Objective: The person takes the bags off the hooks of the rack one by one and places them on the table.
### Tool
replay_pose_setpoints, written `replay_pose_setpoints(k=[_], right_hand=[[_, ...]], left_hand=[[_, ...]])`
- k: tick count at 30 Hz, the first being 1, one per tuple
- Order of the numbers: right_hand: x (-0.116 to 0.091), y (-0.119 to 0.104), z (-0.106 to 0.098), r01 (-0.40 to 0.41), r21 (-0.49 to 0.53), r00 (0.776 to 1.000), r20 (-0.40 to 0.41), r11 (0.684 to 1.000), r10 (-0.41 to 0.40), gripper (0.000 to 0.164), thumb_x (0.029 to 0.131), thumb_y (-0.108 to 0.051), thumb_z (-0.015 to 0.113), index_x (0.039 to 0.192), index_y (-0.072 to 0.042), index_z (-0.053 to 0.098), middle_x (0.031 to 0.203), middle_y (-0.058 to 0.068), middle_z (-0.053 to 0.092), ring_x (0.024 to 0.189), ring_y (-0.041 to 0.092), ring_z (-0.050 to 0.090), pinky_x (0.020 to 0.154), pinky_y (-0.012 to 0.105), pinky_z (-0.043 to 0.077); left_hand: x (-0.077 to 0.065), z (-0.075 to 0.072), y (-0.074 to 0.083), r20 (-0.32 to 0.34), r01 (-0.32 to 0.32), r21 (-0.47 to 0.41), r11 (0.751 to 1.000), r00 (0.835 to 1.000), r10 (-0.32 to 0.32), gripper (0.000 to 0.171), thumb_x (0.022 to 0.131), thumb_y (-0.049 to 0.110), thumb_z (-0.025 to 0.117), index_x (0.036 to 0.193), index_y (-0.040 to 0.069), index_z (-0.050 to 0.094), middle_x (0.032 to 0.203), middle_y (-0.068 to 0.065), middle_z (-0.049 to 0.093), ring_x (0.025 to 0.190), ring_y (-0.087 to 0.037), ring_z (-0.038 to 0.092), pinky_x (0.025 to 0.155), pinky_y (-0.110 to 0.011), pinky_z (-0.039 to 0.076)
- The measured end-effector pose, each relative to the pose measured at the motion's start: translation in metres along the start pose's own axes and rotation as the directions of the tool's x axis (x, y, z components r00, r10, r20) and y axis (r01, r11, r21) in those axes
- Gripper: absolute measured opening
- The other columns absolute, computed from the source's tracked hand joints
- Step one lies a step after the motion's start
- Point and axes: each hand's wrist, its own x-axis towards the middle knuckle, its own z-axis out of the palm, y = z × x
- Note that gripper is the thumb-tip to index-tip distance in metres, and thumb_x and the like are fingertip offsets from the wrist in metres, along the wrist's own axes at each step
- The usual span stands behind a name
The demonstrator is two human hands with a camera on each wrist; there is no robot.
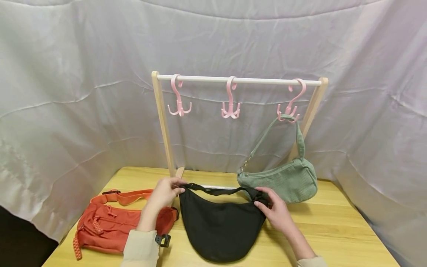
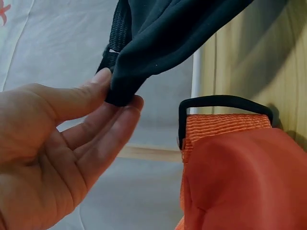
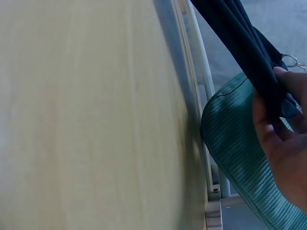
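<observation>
A black shoulder bag (image 1: 221,226) hangs between both hands above the table, its strap (image 1: 213,191) drooping across the top. My left hand (image 1: 165,193) pinches its left upper corner between thumb and fingers; the left wrist view shows the black fabric (image 2: 158,43) and strap webbing at that pinch. At the other corner, my right hand (image 1: 274,209) grips the bunched strap end, close in front of a green corduroy bag (image 1: 283,181). That green bag hangs by its strap from the right pink hook (image 1: 288,109). Left of the black bag lies a red-orange waist bag (image 1: 113,226).
A wooden rack with a white rail (image 1: 260,80) stands at the back of the wooden table (image 1: 333,230). Two more pink hooks, the left one (image 1: 180,107) and the middle one (image 1: 230,107), hang on the rail without bags. Grey cloth (image 1: 100,74) surrounds the table.
</observation>
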Motion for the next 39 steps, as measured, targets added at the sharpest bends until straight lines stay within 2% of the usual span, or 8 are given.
replay_pose_setpoints(k=[5,12,18,21,23,28,31,39], right_hand=[[-0.002,0.0,0.0,-0.028,-0.073,0.998,0.057,0.997,0.032,0.045,0.094,-0.006,0.077,0.137,-0.012,0.065,0.137,0.01,0.064,0.125,0.032,0.061,0.092,0.035,0.057],[-0.003,0.002,0.0,-0.076,-0.04,0.986,0.147,0.996,0.082,0.046,0.095,-0.003,0.074,0.139,-0.01,0.062,0.143,0.014,0.06,0.125,0.034,0.061,0.091,0.036,0.058],[-0.002,0.004,-0.001,-0.145,-0.017,0.958,0.249,0.989,0.144,0.047,0.098,-0.005,0.071,0.143,-0.01,0.058,0.147,0.019,0.055,0.118,0.032,0.066,0.09,0.033,0.057],[-0.003,0.005,-0.001,-0.14,-0.023,0.947,0.29,0.99,0.141,0.048,0.099,-0.003,0.069,0.145,-0.008,0.056,0.147,0.02,0.054,0.112,0.031,0.068,0.086,0.03,0.057],[-0.003,0.005,-0.001,-0.134,-0.037,0.943,0.301,0.99,0.139,0.049,0.098,-0.002,0.069,0.145,-0.007,0.055,0.147,0.02,0.054,0.117,0.031,0.064,0.087,0.03,0.056],[-0.004,0.004,-0.003,-0.101,-0.055,0.935,0.335,0.993,0.113,0.052,0.097,0.0,0.069,0.147,-0.004,0.053,0.147,0.02,0.054,0.129,0.038,0.055,0.091,0.034,0.056],[-0.005,0.005,-0.004,-0.062,-0.047,0.928,0.366,0.997,0.075,0.052,0.096,0.001,0.069,0.146,-0.001,0.053,0.145,0.021,0.054,0.128,0.039,0.056,0.093,0.037,0.057],[-0.006,0.007,-0.004,-0.025,-0.06,0.909,0.414,0.998,0.047,0.056,0.094,0.006,0.069,0.147,0.001,0.052,0.148,0.023,0.052,0.132,0.043,0.053,0.098,0.047,0.055]], left_hand=[[0.0,0.003,-0.001,0.018,0.02,0.034,0.999,1.0,-0.021,0.02,0.09,-0.006,0.074,0.106,0.006,0.078,0.102,-0.011,0.076,0.091,-0.025,0.073,0.074,-0.038,0.058],[0.0,0.009,-0.004,0.034,0.026,0.094,0.995,0.999,-0.03,0.017,0.09,-0.006,0.074,0.101,0.008,0.073,0.098,-0.011,0.076,0.094,-0.03,0.072,0.083,-0.046,0.057],[0.0,0.011,-0.011,0.048,0.048,0.121,0.991,0.997,-0.054,0.018,0.09,-0.006,0.073,0.099,0.009,0.072,0.096,-0.008,0.074,0.094,-0.028,0.07,0.081,-0.044,0.056],[-0.001,0.011,-0.011,0.053,0.061,0.132,0.989,0.996,-0.068,0.017,0.091,-0.005,0.073,0.099,0.01,0.073,0.096,-0.008,0.074,0.093,-0.028,0.07,0.08,-0.044,0.055],[-0.001,0.011,-0.012,0.055,0.079,0.138,0.987,0.995,-0.087,0.016,0.091,-0.004,0.073,0.1,0.01,0.073,0.096,-0.008,0.074,0.093,-0.028,0.069,0.079,-0.044,0.055],[-0.001,0.012,-0.014,0.048,0.141,0.125,0.982,0.988,-0.148,0.015,0.092,-0.001,0.074,0.102,0.009,0.074,0.096,-0.006,0.075,0.09,-0.024,0.067,0.076,-0.039,0.052],[-0.001,0.013,-0.016,0.04,0.161,0.122,0.979,0.985,-0.167,0.014,0.091,-0.001,0.075,0.101,0.008,0.075,0.094,-0.006,0.075,0.086,-0.022,0.066,0.075,-0.037,0.051],[-0.002,0.014,-0.017,0.034,0.174,0.148,0.973,0.983,-0.181,0.012,0.09,0.001,0.076,0.1,0.009,0.076,0.092,-0.003,0.075,0.081,-0.018,0.063,0.072,-0.035,0.049]])
